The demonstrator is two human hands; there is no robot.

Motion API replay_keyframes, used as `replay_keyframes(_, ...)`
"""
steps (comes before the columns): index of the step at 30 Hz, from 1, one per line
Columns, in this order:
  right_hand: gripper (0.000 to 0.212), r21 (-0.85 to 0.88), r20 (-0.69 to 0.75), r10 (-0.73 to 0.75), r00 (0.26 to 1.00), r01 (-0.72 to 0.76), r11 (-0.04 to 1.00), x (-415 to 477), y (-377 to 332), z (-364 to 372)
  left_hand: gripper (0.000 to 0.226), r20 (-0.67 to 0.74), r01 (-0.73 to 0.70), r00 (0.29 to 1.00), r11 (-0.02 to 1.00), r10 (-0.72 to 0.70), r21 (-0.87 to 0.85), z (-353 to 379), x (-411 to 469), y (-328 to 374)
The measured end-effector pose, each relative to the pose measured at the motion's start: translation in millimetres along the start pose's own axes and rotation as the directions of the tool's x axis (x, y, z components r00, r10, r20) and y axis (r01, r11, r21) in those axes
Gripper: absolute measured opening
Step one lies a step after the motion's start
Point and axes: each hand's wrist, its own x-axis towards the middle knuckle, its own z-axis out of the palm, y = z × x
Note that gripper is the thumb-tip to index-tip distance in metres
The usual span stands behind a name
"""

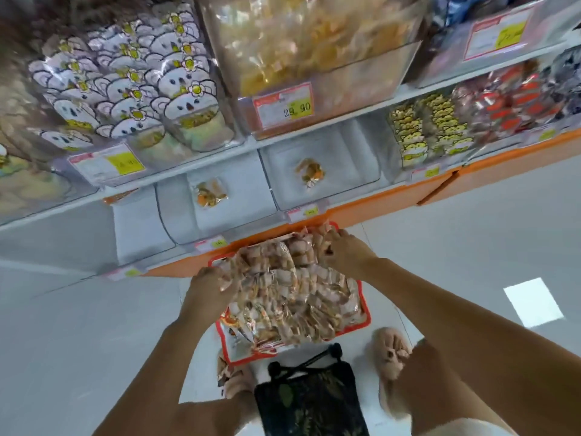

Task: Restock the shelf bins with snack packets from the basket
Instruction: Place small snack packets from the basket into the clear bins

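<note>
On the upper shelf at far left a clear plastic bin (176, 143) holds upright white packets printed with koala faces (125, 89), with a yellow price tag (107, 163) on its front. Below, on the lowest shelf, a clear low bin (176, 215) carries one small clear packet of orange and brown snacks (210, 192) lying flat, its long axis running near to far.

The left hand (210, 287) reaches down to the left edge of a heap of clear snack packets with brown pieces (292, 287); its grip is closed, fingers curled over packets there. The heap fills a red rectangular plastic basket (364, 313) on the pale tiled floor (94, 325), just beside the orange shelf base (377, 202). The basket's long axis runs left to right along that base, tilted a little farther at its right end. The packets lie jumbled, so which way each points cannot be told.

Above, a large clear bin of yellow crisps (308, 42) bears a label reading 29.90 (284, 108). The right hand (342, 250) is at the heap's far right corner, its grip narrow, fingertips pinching packets. Just beyond, a second low clear bin (355, 158) holds another single orange and brown packet (309, 173).

Further right stand yellow cat-printed packets (430, 130), then red and clear packets (509, 99). A fluffy beige slipper (391, 350) rests near the basket's near right corner
</note>
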Motion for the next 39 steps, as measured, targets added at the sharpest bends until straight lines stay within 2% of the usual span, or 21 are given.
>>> replay_keyframes(2,0.058,0.033,0.013,0.003,1.000,-0.004,0.999,27,0,17,0.037,0.027,0.009,1.000,1.000,-0.009,0.009,18,26,-10)
replay_keyframes(5,0.049,-0.043,0.015,-0.058,0.998,0.058,0.997,73,-2,46,0.040,0.070,0.000,0.998,1.000,0.000,-0.002,45,69,-29)
replay_keyframes(8,0.047,-0.127,0.009,-0.113,0.994,0.113,0.986,106,-5,66,0.073,0.008,0.003,1.000,1.000,-0.003,0.000,89,128,-72)
replay_keyframes(10,0.046,-0.184,-0.025,-0.144,0.989,0.137,0.973,120,-6,76,0.080,-0.012,0.025,1.000,0.999,-0.024,0.038,115,156,-93)
replay_keyframes(13,0.053,-0.258,0.034,-0.146,0.989,0.150,0.954,137,-10,88,0.064,0.008,0.051,0.999,0.997,-0.052,0.066,118,158,-79)
replay_keyframes(17,0.064,-0.301,0.115,-0.181,0.977,0.208,0.931,163,-16,93,0.048,-0.069,0.068,0.996,0.990,-0.059,0.127,121,176,-67)
replay_keyframes(21,0.053,-0.379,0.172,-0.196,0.965,0.248,0.891,175,-24,97,0.043,-0.088,0.073,0.994,0.984,-0.060,0.162,126,197,-72)
replay_keyframes(26,0.037,-0.352,0.114,-0.243,0.963,0.268,0.897,182,-26,102,0.043,-0.118,0.051,0.993,0.976,-0.027,0.210,123,203,-74)
replay_keyframes(29,0.046,-0.315,0.047,-0.230,0.972,0.233,0.920,181,-25,108,0.044,-0.123,0.029,0.992,0.978,-0.003,0.208,122,193,-70)
replay_keyframes(33,0.045,-0.305,-0.065,-0.185,0.981,0.157,0.940,173,-24,122,0.046,-0.128,-0.003,0.991,0.984,0.026,0.178,126,171,-68)
replay_keyframes(36,0.043,-0.243,-0.217,-0.174,0.961,0.119,0.963,166,-20,129,0.036,-0.219,-0.069,0.972,0.995,0.085,0.078,128,158,-66)
replay_keyframes(38,0.041,-0.202,-0.321,-0.166,0.932,0.104,0.974,152,-20,129,0.028,-0.300,-0.136,0.947,0.989,0.115,-0.052,129,149,-63)
replay_keyframes(39,0.040,-0.190,-0.368,-0.184,0.911,0.120,0.974,141,-22,127,0.032,-0.302,-0.168,0.946,0.975,0.118,-0.145,130,144,-61)
